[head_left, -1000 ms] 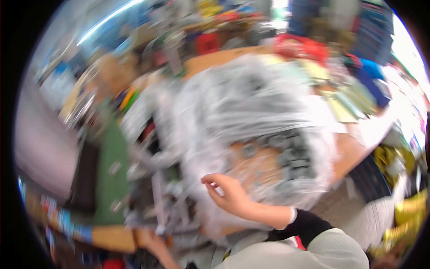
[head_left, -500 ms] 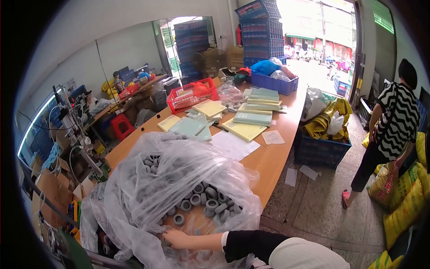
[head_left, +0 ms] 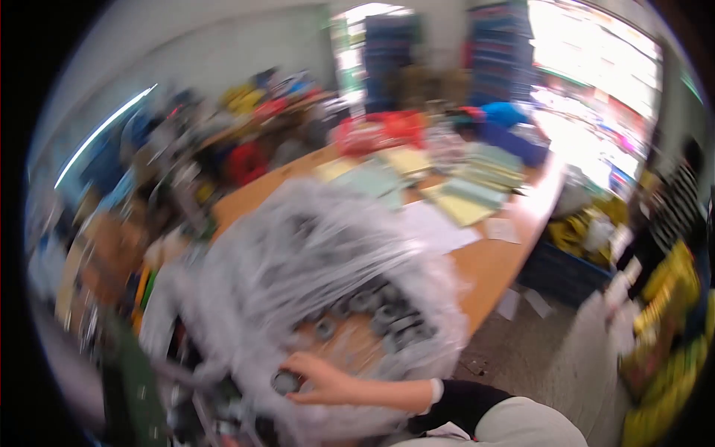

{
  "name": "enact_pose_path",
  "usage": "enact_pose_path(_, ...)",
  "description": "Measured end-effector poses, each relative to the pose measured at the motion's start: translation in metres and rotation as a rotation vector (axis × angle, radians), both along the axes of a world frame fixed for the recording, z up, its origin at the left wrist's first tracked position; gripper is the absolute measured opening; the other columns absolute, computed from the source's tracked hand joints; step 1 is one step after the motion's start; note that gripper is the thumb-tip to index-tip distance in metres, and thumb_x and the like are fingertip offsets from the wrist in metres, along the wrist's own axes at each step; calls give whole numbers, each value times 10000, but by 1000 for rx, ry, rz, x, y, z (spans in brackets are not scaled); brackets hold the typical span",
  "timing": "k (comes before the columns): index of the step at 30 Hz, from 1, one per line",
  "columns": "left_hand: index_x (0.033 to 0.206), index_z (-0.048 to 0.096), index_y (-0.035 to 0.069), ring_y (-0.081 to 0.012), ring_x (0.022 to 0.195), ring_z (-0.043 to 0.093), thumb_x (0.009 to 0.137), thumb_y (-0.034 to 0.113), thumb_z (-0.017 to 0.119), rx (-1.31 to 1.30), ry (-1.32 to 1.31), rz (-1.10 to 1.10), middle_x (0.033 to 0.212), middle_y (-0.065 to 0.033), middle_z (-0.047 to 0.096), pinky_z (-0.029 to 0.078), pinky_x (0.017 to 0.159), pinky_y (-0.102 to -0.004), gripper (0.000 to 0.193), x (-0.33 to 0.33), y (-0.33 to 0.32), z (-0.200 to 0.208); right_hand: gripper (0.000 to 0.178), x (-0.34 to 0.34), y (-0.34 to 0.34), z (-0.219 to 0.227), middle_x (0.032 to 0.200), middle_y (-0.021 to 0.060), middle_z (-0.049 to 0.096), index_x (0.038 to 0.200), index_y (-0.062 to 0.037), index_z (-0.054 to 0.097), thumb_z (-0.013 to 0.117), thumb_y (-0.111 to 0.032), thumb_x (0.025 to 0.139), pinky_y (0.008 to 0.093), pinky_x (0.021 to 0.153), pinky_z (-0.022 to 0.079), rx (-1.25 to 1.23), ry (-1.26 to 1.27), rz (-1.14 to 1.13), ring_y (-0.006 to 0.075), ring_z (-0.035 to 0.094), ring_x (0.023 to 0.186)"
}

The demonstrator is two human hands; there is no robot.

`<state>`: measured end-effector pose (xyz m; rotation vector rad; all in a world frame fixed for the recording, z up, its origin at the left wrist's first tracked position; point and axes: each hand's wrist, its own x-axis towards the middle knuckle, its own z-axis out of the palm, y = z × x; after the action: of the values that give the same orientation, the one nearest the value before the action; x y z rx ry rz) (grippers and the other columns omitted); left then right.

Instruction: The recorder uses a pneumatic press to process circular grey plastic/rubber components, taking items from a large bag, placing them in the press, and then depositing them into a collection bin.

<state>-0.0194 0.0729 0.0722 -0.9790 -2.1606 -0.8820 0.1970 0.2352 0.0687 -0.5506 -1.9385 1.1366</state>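
From the lower right my right hand [head_left: 316, 378] reaches over the table, its fingers and thumb curled round a grey ring [head_left: 285, 382]. The picture is smeared by motion, but the ring shows between the fingertips. A big clear plastic bag [head_left: 246, 261] lies spread on the table around the hand. In its mouth are several more grey rings [head_left: 391, 313], heaped beyond my hand, with wooden tabletop showing through between. One loose ring [head_left: 324, 328] sits apart from the heap, closest to my hand. My left hand is out of the picture.
Pale green and yellow notebooks [head_left: 465, 194] and white paper [head_left: 436, 226] lie farther along the table [head_left: 491, 264]. Behind them stand a red basket [head_left: 380, 132] and a blue crate [head_left: 510, 141]. Machinery is at left. Another person [head_left: 674, 194] stands at right by yellow sacks [head_left: 666, 279].
The whole view has swung, shifting the scene rightward in the picture. My right hand has lifted slightly from the bag's edge, and a grey ring now shows between its fingers.
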Motion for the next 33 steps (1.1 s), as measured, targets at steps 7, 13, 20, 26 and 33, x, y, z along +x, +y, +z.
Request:
enact_pose_path(7,1064,543,-17,-176,932,549,754,79,727,583,-435,-249,1031,-110,596,434,850,-299,373,7,-7,-16,540,-46,-41,47,1071,201,602,1200,16,511,741,-180,752,377,775,505,244,0,207,337,621,872)
enact_pose_path(13,1305,405,-27,-322,1220,433,757,213,756,417,-366,635,1321,-220,442,340,1015,-408,694,-43,-210,-90,275,-117,-81,44,803,165,634,979,-15,632,737,-97,738,357,619,483,110,-43,333,319,612,689)
enact_pose_path(20,1296,445,-5,-410,1320,284,806,202,686,67,-248,339,1389,-215,382,231,1077,-473,584,-51,-160,-94,323,-113,-69,34,923,194,637,1025,-31,629,726,-95,724,379,717,498,-2,-69,366,364,608,842)
enact_pose_path(26,1118,611,16,-331,1256,428,936,154,426,-228,-405,8,1211,-122,587,221,1068,-503,293,-52,-91,-105,387,-38,-15,2,961,175,607,1110,-21,558,683,-55,746,380,745,489,173,-130,-111,325,609,842)
enact_pose_path(33,1081,626,3,-357,1239,442,931,144,415,-61,-419,-16,1192,-140,596,229,1058,-525,295,-54,-80,-100,509,25,97,-59,1112,232,533,1182,-35,516,708,-169,730,424,833,458,231,-949,-512,386,553,995)
